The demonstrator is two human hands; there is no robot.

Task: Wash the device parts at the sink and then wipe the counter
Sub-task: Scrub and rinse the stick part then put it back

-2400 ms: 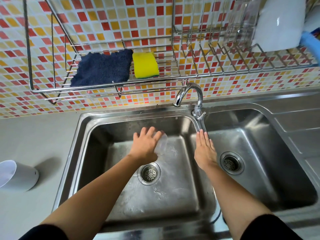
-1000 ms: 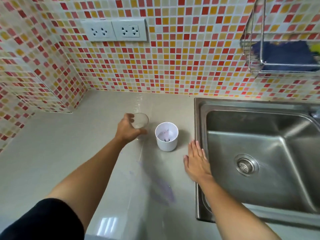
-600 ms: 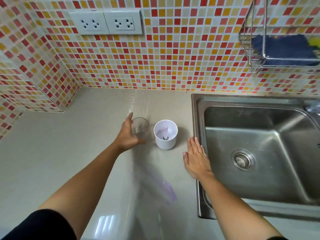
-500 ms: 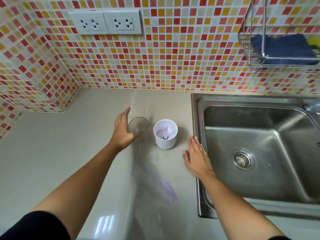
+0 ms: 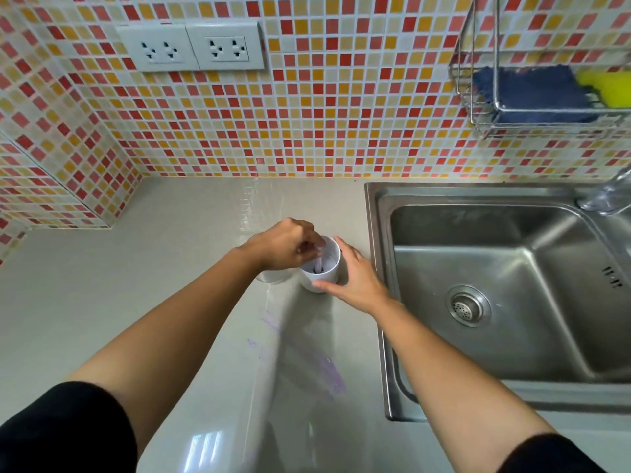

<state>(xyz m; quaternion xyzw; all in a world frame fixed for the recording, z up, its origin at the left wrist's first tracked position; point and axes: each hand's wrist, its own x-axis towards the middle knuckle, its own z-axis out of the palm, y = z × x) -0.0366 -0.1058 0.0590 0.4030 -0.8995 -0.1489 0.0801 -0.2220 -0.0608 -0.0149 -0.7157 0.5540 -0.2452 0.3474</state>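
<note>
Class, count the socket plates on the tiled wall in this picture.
2. The left socket plate and the right socket plate sit side by side above the counter. None appears hidden.

Twin white outlets (image 5: 223, 47) on mosaic tile wall (image 5: 341, 114); wire rack (image 5: 546, 123) right.

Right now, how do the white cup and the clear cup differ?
The white cup is opaque; the clear cup is see-through. The right hand holds the white cup while the left hand pinches a stick inside it; no hand holds the clear cup. Both stand on the counter.
</note>
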